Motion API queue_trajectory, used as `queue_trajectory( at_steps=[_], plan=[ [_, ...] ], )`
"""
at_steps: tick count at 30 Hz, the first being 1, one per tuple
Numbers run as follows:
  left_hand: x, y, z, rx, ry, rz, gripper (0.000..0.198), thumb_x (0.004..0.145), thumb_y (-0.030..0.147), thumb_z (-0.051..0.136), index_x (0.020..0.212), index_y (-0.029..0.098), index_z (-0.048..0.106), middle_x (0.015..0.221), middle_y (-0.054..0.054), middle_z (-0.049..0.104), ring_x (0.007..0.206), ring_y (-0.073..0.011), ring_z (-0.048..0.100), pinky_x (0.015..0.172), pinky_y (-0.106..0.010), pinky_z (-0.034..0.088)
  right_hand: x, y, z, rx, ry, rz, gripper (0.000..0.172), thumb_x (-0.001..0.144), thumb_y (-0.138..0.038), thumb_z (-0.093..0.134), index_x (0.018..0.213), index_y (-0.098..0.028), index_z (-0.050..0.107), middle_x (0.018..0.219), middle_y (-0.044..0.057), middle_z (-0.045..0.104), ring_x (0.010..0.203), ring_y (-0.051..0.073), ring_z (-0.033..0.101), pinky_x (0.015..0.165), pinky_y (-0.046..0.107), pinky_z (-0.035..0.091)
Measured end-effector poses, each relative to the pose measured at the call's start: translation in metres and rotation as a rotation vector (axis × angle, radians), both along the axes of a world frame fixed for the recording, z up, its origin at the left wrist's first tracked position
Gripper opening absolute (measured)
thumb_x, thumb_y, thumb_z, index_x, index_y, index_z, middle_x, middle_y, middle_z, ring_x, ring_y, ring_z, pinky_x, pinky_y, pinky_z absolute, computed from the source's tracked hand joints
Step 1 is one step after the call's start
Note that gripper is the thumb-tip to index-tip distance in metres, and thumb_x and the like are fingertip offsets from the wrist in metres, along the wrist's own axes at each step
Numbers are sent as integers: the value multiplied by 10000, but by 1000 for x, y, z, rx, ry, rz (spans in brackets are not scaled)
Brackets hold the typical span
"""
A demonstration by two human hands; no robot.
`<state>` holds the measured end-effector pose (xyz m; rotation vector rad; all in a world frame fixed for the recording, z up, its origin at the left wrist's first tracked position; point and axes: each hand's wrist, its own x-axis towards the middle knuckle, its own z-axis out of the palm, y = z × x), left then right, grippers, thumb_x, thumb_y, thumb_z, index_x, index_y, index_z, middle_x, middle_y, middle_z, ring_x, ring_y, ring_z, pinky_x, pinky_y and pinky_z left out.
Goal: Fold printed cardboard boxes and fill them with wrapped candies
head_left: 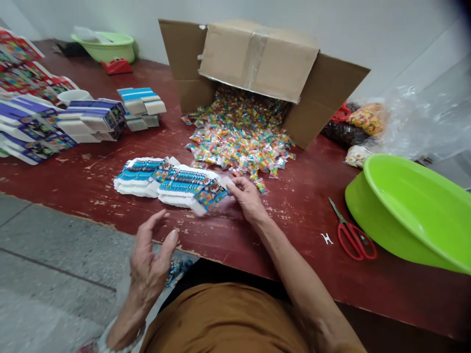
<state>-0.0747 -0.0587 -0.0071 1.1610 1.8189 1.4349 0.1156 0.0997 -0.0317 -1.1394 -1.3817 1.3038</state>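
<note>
My right hand point(248, 198) pinches the white flap of a flat blue printed carton point(212, 195) between thumb and fingers. That carton is at the right end of a fanned row of flat blue cartons point(180, 182) lying on the red table point(294, 215). My left hand point(152, 260) hovers in front of the row at the table's near edge, open, with thumb and fingers apart and nothing in it. Just behind the cartons spreads a heap of small wrapped candies point(239, 147), spilling from a cardboard box point(257, 63) tipped on its side.
Red-handled scissors point(355, 238) and a small white scrap point(327, 239) lie beside a large green basin point(408, 215) on the right. Purple carton stacks point(97, 117), a blue-topped stack point(142, 105) and another green basin point(110, 46) stand at left. Blue packets point(178, 271) show below the table edge.
</note>
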Motion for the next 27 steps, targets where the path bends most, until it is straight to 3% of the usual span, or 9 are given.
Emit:
queue_trajectory(
  at_steps=[2, 6, 8, 13, 17, 21, 23, 25, 27],
  plan=[
    [8, 13, 13, -89, -298, -183, 514, 806, 494, 715, 1255, 262, 621, 1221, -75, 672, 1133, -285, 621, 953, -349, 496, 11, -15, 14, -44, 104, 137, 323, 759, -479, 704, 882, -203, 589, 816, -2, 640, 749, 150, 604, 733, 290, 509],
    [30, 21, 26, -462, -925, -748, 552, 725, 572, 757, 1082, 152, 724, 938, -136, 756, 829, -307, 731, 770, -383, 550, 21, -45, 37, -138, 262, 367, 320, 752, -462, 773, 892, -214, 628, 857, -10, 665, 770, 133, 613, 766, 281, 520],
    [41, 20, 25, -532, -1075, -880, 555, 705, 562, 782, 1059, 137, 734, 839, -117, 749, 733, -290, 740, 749, -387, 555, 20, -52, 41, -154, 281, 418, 311, 766, -454, 779, 898, -213, 633, 873, -11, 666, 788, 130, 620, 782, 280, 530],
    [54, 16, 20, -442, -975, -782, 391, 724, 429, 823, 970, 142, 719, 730, -71, 733, 644, -240, 732, 669, -333, 571, 20, -60, 42, -200, 377, 446, 370, 781, -419, 778, 1056, -220, 634, 931, -2, 671, 844, 127, 639, 804, 261, 536],
    [53, 17, 20, -399, -849, -653, 285, 759, 378, 806, 832, 126, 693, 661, -74, 732, 521, -206, 699, 559, -293, 561, 23, -74, 47, -293, 430, 448, 522, 755, -385, 805, 1205, -239, 584, 964, 6, 676, 672, 105, 620, 619, 235, 538],
    [53, 19, 16, -421, -837, -519, 317, 730, 372, 828, 892, 140, 686, 676, -77, 754, 497, -223, 695, 523, -319, 567, 17, -84, 44, -389, 412, 507, 416, 803, -445, 748, 1106, -195, 612, 703, -31, 644, 448, 87, 539, 440, 219, 469],
    [53, 22, 12, -400, -765, -460, 338, 716, 377, 839, 909, 141, 694, 702, -72, 756, 561, -221, 707, 568, -317, 577, 11, -83, 40, -352, 346, 421, 319, 815, -452, 718, 960, -180, 640, 620, -46, 606, 420, 79, 503, 423, 210, 437],
    [53, 25, 9, -362, -632, -422, 351, 707, 370, 850, 929, 142, 702, 798, -78, 768, 723, -233, 730, 671, -310, 590, 7, -79, 38, -240, 256, 261, 248, 797, -409, 716, 859, -176, 659, 677, -24, 643, 504, 90, 548, 487, 218, 463],
    [54, 28, 9, -284, -534, -363, 410, 685, 349, 865, 995, 164, 671, 898, -68, 769, 859, -240, 726, 748, -303, 590, 6, -75, 38, -138, 186, 117, 224, 772, -358, 716, 899, -178, 678, 776, 0, 685, 632, 119, 605, 586, 238, 498]
  ],
)
